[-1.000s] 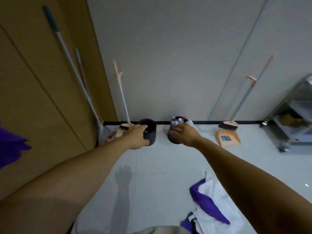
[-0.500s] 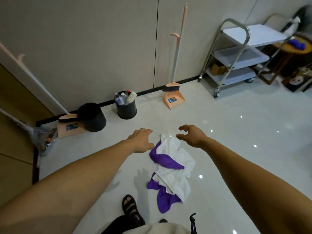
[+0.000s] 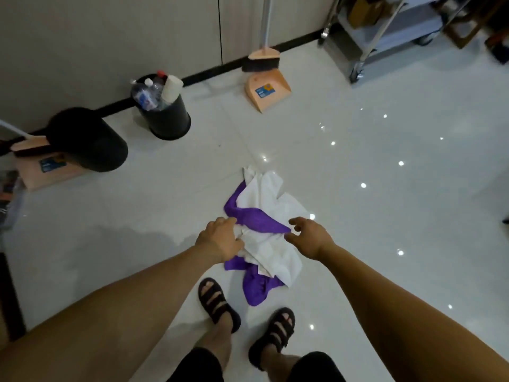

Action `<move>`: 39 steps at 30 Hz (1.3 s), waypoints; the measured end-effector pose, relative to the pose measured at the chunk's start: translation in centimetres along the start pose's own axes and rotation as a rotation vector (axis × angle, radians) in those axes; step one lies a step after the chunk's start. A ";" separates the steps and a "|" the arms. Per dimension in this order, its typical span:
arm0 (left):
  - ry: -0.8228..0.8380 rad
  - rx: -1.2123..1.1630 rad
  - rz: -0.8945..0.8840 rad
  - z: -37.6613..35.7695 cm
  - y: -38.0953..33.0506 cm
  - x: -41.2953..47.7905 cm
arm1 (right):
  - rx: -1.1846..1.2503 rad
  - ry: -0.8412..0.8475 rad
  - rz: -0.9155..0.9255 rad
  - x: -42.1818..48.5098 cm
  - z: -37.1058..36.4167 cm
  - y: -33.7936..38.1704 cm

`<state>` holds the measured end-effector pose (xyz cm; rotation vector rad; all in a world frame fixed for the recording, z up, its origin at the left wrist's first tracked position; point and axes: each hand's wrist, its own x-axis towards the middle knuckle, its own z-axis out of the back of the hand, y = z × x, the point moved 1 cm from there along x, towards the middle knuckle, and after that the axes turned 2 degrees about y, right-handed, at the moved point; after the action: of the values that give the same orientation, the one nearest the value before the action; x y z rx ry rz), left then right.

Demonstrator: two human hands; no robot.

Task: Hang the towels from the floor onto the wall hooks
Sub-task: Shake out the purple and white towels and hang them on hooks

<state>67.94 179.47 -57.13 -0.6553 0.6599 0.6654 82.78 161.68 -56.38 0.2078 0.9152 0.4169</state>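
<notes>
A heap of towels lies on the glossy white floor in front of my feet: white towels (image 3: 271, 198) tangled with purple towels (image 3: 259, 220). My left hand (image 3: 220, 238) is down at the heap's left edge, its fingers touching the white cloth. My right hand (image 3: 309, 235) hovers at the heap's right side with fingers spread and loosely bent, holding nothing. No wall hooks are in view.
Two black bins stand by the wall: one (image 3: 88, 139) at left, one (image 3: 165, 114) full of bottles. A peach dustpan with broom (image 3: 265, 89) leans further right, another dustpan (image 3: 46, 166) at far left. A metal cart (image 3: 369, 31) stands at top right. My sandalled feet (image 3: 217, 301) are below the heap.
My view has swung from the wall down to the floor. Both hands have dropped from near the bins to the towel heap; the left now touches it.
</notes>
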 end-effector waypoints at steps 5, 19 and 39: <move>0.033 -0.036 0.050 -8.7 2.1 9.9 | 0.020 0.054 -0.044 11.1 -7.4 -5.3; -0.022 -0.156 0.131 -29.9 8.2 33.2 | -0.225 -0.114 0.003 38.5 -24.0 -19.1; -0.148 -0.256 0.052 -15.3 3.7 24.4 | -0.150 -0.448 0.517 26.4 -12.3 -6.8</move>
<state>75.02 178.92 -85.23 -0.8185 0.4595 0.8470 88.85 167.01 -85.12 0.3846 0.3767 0.8739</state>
